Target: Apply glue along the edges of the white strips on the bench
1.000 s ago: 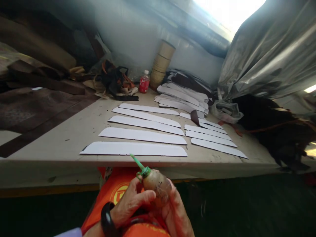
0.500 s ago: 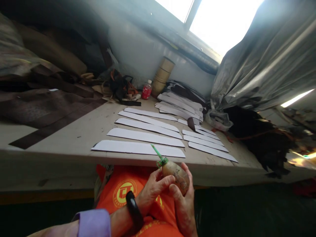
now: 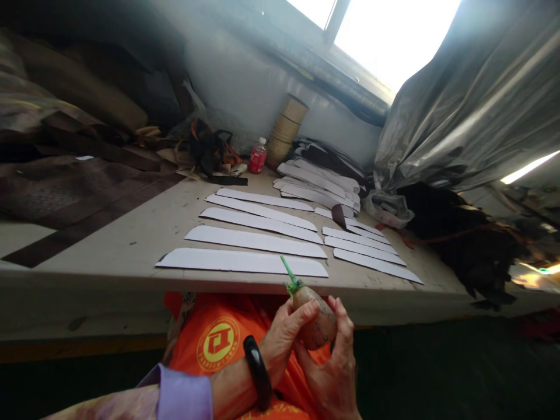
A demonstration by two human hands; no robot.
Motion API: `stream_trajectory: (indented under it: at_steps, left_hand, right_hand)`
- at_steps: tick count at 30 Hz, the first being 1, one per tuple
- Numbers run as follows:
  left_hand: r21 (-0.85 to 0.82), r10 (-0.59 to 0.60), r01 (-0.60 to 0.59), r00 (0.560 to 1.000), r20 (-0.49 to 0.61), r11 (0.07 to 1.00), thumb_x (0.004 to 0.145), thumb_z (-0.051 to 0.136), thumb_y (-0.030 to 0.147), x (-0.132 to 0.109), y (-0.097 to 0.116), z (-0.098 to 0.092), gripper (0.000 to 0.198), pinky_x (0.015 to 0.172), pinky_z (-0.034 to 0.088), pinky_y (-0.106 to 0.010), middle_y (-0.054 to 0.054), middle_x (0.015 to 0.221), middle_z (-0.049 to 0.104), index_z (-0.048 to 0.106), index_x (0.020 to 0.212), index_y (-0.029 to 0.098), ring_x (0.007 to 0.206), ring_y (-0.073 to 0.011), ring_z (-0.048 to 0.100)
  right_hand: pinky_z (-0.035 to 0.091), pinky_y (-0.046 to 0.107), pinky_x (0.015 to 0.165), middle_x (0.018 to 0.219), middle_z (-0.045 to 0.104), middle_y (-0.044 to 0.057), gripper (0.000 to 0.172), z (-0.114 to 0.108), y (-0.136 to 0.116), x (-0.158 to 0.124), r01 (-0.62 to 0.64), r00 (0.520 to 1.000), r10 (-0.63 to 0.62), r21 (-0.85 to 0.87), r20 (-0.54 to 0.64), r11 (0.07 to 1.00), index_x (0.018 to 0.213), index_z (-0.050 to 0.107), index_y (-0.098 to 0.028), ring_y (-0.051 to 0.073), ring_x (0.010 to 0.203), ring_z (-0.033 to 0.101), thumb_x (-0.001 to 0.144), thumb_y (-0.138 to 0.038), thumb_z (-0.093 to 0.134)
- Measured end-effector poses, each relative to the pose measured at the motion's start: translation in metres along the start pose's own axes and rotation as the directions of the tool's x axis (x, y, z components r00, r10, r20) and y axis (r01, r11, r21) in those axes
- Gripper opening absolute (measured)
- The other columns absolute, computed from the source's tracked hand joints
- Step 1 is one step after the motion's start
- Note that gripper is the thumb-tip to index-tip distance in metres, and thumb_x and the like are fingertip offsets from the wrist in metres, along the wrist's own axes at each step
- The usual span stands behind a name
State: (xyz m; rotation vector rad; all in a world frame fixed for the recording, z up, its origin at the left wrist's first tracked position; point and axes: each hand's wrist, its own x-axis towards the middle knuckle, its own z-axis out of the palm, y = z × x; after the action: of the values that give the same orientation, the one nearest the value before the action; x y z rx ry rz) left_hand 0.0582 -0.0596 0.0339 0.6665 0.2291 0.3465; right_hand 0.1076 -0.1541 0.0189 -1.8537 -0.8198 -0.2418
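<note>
By the near edge of the tabletop (image 3: 131, 239), left hand (image 3: 280, 338) and right hand (image 3: 335, 367) hold a bulbous green-nozzled bottle (image 3: 315, 326) between their fingers (image 3: 343, 318).

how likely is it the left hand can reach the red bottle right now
Probably not: the left hand is holding the green-tipped bottle, and the red bottle stands far back, beyond the white strips.
</note>
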Motion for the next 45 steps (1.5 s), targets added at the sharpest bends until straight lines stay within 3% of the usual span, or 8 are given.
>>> stream_trajectory:
  at_steps: [9, 18, 21, 26, 32, 35, 39, 45]
  left_hand:
    - [0.115, -0.089, 0.082, 0.994, 0.06, 0.99, 0.076, 0.071, 0.05, 0.01, -0.005, -0.013, 0.061, 0.094, 0.046, -0.042, -0.016, 0.119, 0.062, 0.055, 0.122, 0.014, 0.111, -0.0294, 0.059]
    - [0.479, -0.004, -0.054, 0.993, 0.12, 0.876, 0.081, 0.052, 0.069, 0.036, 0.003, -0.008, 0.069, 0.088, 0.051, -0.036, -0.015, 0.109, 0.067, 0.059, 0.12, 0.012, 0.099, -0.0249, 0.065]
    - [0.707, 0.11, -0.151, 0.989, 0.104, 0.691, 0.086, 0.056, 0.055, 0.032, 0.023, -0.033, 0.047, 0.081, 0.053, -0.033, -0.01, 0.102, 0.07, 0.064, 0.112, 0.017, 0.091, -0.0211, 0.067]
    - [0.964, 0.464, -0.246, 0.869, 0.171, 0.105, 0.09, 0.053, 0.026, 0.035, 0.055, -0.088, 0.018, 0.098, 0.038, -0.044, -0.007, 0.107, 0.068, 0.069, 0.098, 0.022, 0.109, -0.0238, 0.056]
    - [0.879, 0.484, -0.208, 0.769, 0.419, -0.43, 0.088, 0.057, 0.017, 0.05, 0.052, -0.104, 0.023, 0.095, 0.037, -0.041, -0.007, 0.114, 0.066, 0.067, 0.108, 0.023, 0.113, -0.0253, 0.053]
    - [0.813, 0.453, -0.186, 0.752, 0.479, -0.552, 0.088, 0.057, 0.015, 0.05, 0.051, -0.101, 0.025, 0.093, 0.038, -0.041, -0.007, 0.114, 0.065, 0.066, 0.11, 0.022, 0.112, -0.0258, 0.052]
    - [0.777, 0.426, -0.164, 0.759, 0.493, -0.607, 0.086, 0.057, 0.014, 0.049, 0.053, -0.099, 0.027, 0.091, 0.039, -0.04, -0.007, 0.114, 0.065, 0.066, 0.11, 0.023, 0.111, -0.0261, 0.053]
    - [0.781, 0.413, -0.14, 0.785, 0.462, -0.608, 0.086, 0.057, 0.016, 0.048, 0.053, -0.099, 0.027, 0.092, 0.04, -0.042, -0.007, 0.116, 0.063, 0.066, 0.111, 0.023, 0.113, -0.0268, 0.052]
  right_hand:
    - [0.049, 0.039, 0.093, 0.133, 0.055, 0.013, 0.077, -0.014, 0.015, 0.011, -0.414, 0.91, 0.397, 0.195, 0.12, 0.889, 0.136, 0.044, -0.022, 0.029, 0.115, 0.058, 0.069, -0.044, 0.076]
    - [0.054, 0.034, 0.082, 0.126, 0.056, 0.013, 0.082, -0.014, 0.013, 0.037, -0.47, 0.881, 0.473, 0.168, 0.02, 0.867, 0.13, 0.044, -0.021, 0.027, 0.103, 0.062, 0.061, -0.05, 0.079]
    - [0.054, 0.032, 0.07, 0.113, 0.06, 0.009, 0.075, -0.024, 0.027, 0.048, -0.535, 0.837, 0.546, 0.273, 0.041, 0.8, 0.127, 0.046, -0.023, 0.022, 0.084, 0.065, 0.065, -0.051, 0.076]
    - [0.052, 0.03, 0.056, 0.096, 0.063, 0.003, 0.068, -0.028, 0.048, 0.052, -0.638, 0.738, 0.632, 0.548, 0.235, 0.541, 0.127, 0.047, -0.026, 0.016, 0.063, 0.061, 0.068, -0.041, 0.076]
    - [0.051, 0.029, 0.054, 0.107, 0.063, 0.007, 0.057, -0.016, 0.062, 0.05, -0.711, 0.635, 0.697, 0.607, 0.334, 0.356, 0.12, 0.051, -0.025, 0.019, 0.073, 0.062, 0.072, -0.052, 0.067]
    - [0.053, 0.031, 0.061, 0.1, 0.064, 0.004, 0.059, -0.013, 0.061, 0.054, -0.711, 0.683, 0.701, 0.409, 0.205, 0.572, 0.117, 0.051, -0.025, 0.019, 0.075, 0.063, 0.066, -0.047, 0.073]
    - [0.053, 0.036, 0.081, 0.111, 0.063, 0.009, 0.052, -0.009, 0.054, 0.059, -0.53, 0.848, 0.528, 0.049, 0.052, 0.846, 0.109, 0.056, -0.02, 0.026, 0.097, 0.063, 0.066, -0.042, 0.074]
    - [0.05, 0.04, 0.088, 0.109, 0.062, 0.011, 0.04, -0.006, 0.045, 0.068, -0.139, 0.987, 0.146, -0.091, 0.072, 0.986, 0.109, 0.054, -0.02, 0.025, 0.103, 0.06, 0.074, -0.031, 0.071]
